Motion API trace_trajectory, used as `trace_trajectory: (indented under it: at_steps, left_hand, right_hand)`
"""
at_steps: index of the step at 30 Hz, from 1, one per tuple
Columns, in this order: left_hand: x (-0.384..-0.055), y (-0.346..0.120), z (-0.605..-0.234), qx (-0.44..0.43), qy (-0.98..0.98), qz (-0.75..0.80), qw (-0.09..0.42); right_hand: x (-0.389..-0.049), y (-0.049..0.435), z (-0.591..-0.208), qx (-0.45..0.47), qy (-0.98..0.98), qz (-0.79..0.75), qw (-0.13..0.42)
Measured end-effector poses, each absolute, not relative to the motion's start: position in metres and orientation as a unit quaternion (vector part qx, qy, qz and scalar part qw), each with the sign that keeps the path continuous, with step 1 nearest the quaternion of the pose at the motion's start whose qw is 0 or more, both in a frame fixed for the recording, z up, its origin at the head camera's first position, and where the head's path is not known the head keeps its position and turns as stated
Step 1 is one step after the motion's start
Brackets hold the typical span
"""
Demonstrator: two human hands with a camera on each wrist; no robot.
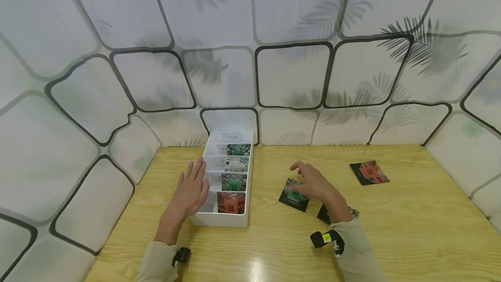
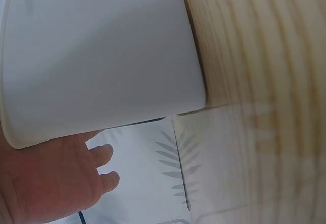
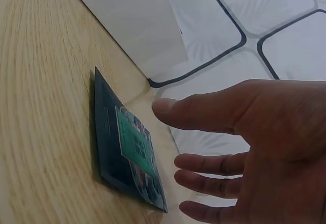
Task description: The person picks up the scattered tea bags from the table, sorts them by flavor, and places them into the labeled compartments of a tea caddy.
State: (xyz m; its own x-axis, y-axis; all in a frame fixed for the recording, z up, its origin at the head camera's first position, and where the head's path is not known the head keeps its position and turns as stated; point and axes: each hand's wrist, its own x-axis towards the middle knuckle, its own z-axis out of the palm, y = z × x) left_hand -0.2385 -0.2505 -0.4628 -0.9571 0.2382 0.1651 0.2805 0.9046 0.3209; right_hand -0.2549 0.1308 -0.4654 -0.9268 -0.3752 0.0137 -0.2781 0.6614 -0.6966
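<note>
A long white divided box (image 1: 221,220) stands on the table. My left hand (image 1: 189,193) rests along its left rim with the fingers straight. In the left wrist view, the box's smooth outer wall (image 2: 102,56) covers part of that hand. My right hand (image 1: 315,184) hovers over a flat dark packet with a green label (image 1: 291,201), its fingers apart and loosely bent. The right wrist view has the green-labelled packet (image 3: 130,142) lying flat, with a gap between it and the thumb. Under my right wrist lies another dark packet (image 1: 324,215), partly hidden by the arm.
A red-labelled packet (image 1: 369,172) lies farther right on the wooden table (image 1: 422,229). In the box's compartments stand several packets, among them a red one (image 1: 231,203) in front and a green one (image 1: 234,182) behind it. A patterned curtain (image 1: 291,75) borders the table's back.
</note>
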Motion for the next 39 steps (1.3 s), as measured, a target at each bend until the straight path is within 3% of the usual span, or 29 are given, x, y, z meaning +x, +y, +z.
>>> trace_trajectory:
  at_steps: [17,39]
  left_hand:
    - [-0.2368,-0.2501,-0.4613,-0.136,-0.974,-0.17,0.068]
    - [-0.2378,-0.2498,-0.4616,-0.135,-0.974,-0.167,0.065]
  right_hand:
    - [-0.2523,0.1325,-0.4689,-0.162,0.935,-0.301,0.094]
    - [-0.2589,0.1378,-0.4726,-0.163,0.915,-0.355,0.101]
